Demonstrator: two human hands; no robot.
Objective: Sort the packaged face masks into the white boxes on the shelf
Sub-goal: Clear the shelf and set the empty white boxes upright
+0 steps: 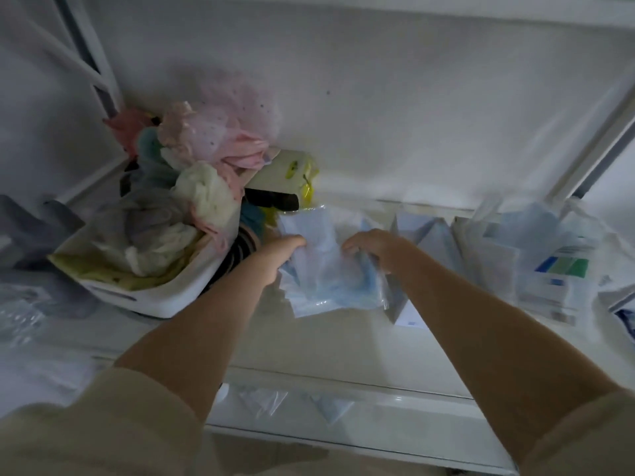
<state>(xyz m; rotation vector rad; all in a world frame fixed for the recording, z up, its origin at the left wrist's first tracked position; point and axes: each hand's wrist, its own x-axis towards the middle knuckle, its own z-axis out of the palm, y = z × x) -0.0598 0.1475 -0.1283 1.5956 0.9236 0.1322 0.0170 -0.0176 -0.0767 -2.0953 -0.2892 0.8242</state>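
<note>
Nearest us, at six o'clock, the white shelf edge [343, 389] runs across the view, and both our forearms reach over it toward twelve o'clock. Past it we meet our left hand [278, 257], fingers curled onto the left edge of a stack of packaged masks [330, 269], and our right hand [374, 247], fingers curled onto the stack's right edge. Both hands pinch the clear wrappers, so the bundle is held between them, lifted or resting just above the shelf; we cannot tell which. The stack's long axis runs roughly six to twelve o'clock, leaning a little toward eleven.

At about three o'clock from the grip stands a white box [429, 242], open and already holding upright packets, just beside our right hand. That is the relation the next move turns on, as we judge it: the box lies to the right of the bundle, so the right hand is nearer and would lead, with the stack kept upright to slot in.

Further right, at three o'clock, lies a loose pile of more packets [549, 255]. At ten o'clock a white basket [144, 297] holds crumpled cloth.
</note>
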